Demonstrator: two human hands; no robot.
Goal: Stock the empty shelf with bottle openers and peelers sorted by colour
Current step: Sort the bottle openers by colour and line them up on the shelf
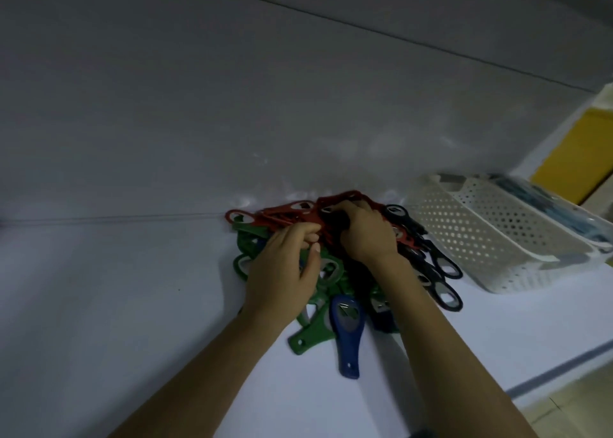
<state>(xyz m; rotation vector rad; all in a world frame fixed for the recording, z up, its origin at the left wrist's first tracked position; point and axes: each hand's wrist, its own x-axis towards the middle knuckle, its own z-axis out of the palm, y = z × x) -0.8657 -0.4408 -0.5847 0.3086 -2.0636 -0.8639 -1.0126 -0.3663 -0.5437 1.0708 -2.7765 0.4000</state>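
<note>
Left hand [282, 265] and right hand [365, 235], side by side, seemingly grip red openers [285, 217] (pile [320, 318] lies beneath).

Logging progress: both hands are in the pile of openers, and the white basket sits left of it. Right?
One thing is wrong: the head view shows the white basket right of the pile, not left. Both hands, left and right, are in the pile.

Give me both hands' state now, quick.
Left hand: fingers curled in the pile of coloured plastic bottle openers; grip cannot be told.
Right hand: grips red plastic bottle openers.
</note>
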